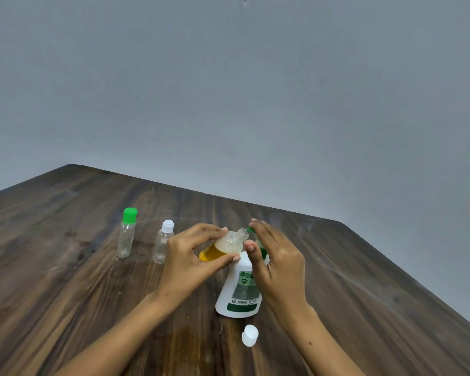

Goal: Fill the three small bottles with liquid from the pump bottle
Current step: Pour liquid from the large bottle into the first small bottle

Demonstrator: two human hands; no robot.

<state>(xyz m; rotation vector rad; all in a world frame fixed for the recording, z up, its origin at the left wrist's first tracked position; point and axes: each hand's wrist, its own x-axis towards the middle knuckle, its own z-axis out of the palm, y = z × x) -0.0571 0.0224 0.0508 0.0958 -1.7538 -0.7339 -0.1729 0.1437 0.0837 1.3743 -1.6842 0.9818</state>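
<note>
Wooden table (65, 280): tilted small bottle (224, 246) in left hand's (186, 260) pinch, right hand (278, 263) loose atop pump bottle (240, 290).

Pump bottle (239, 291): white with a green label, upright on the wood; green pump head mostly hidden
Open small bottle (223, 246): clear, uncapped, tilted with its neck toward the pump; part-filled with amber liquid
White cap (249, 335): loose, near the pump bottle's base
Green-capped bottle (127, 233): clear, upright, empty
White-capped bottle (163, 241): clear, upright, empty; just beside the green-capped one

Pump head (251, 231) of pump bottle (239, 291) mostly hidden behind right hand (277, 261); label text too small to be read. Both forearms cut off at btm edge.
</note>
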